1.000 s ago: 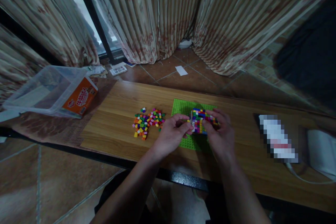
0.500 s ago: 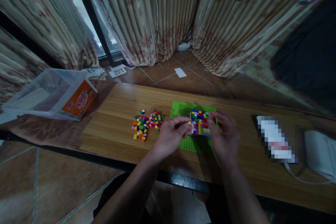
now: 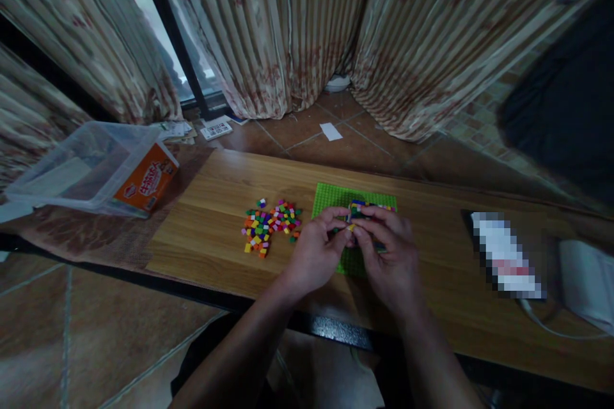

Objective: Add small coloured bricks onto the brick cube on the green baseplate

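- From the head cam, the only feed I've got: my left hand [image 3: 314, 252] is pinching a small yellow plastic brick [image 3: 351, 228] between thumb and fingers.
- My right hand [image 3: 393, 255] is curled in from the other side, fingertips right up at that same brick. Can't tell if it's gripping it too or just steadying.
- Done so far: there's a multicoloured block of joined plastic bricks [image 3: 359, 204], just beyond and partly under my fingers. Mostly hidden, so no clue how many rows are finished.
- It's over the square green studded baseplate [image 3: 329, 193], which spreads out beneath both hands. Can't see whether the block is fixed to it.
- Left over: a loose heap of mixed-colour plastic bricks [image 3: 259, 225] on the brown wood-grain tabletop [image 3: 206, 217], left of my left hand. Plenty unjoined there, so I'd call this partway, not finished.
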Available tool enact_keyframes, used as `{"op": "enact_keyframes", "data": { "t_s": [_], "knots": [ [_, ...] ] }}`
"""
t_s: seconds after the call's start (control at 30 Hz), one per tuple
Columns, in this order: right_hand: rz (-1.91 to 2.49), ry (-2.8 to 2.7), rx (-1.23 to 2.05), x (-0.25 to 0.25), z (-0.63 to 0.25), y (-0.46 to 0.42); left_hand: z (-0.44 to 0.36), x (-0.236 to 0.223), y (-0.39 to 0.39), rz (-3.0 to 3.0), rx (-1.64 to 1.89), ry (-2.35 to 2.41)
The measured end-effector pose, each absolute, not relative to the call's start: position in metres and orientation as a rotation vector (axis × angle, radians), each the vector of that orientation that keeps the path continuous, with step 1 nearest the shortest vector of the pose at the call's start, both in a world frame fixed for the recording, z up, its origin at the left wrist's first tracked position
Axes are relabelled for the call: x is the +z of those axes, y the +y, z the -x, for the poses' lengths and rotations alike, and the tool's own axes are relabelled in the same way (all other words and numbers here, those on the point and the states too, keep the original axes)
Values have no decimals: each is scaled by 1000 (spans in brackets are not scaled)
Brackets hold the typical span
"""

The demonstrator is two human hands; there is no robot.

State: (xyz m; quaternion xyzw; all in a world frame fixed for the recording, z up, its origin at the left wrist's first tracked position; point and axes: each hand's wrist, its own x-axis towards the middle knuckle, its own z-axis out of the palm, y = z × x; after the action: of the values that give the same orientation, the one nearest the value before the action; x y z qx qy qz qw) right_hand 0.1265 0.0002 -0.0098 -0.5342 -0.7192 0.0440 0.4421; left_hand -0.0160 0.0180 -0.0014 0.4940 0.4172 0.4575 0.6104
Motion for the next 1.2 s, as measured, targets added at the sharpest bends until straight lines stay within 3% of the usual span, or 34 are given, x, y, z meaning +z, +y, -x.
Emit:
{"op": "enact_keyframes", "data": {
  "t_s": [0.37, 0.83, 1.2],
  "knots": [
    [1326, -1760, -72, -14, -115, -2, 6, -9, 14, -1108, 1127, 1115],
    [1469, -1653, 104, -17, -156, 9, 12, -8, 18, -1086, 1026, 1218],
    [1509, -1775, 28, -16, -142, 11, 11, -5, 18, -1063, 996, 1185]
  ]
}}
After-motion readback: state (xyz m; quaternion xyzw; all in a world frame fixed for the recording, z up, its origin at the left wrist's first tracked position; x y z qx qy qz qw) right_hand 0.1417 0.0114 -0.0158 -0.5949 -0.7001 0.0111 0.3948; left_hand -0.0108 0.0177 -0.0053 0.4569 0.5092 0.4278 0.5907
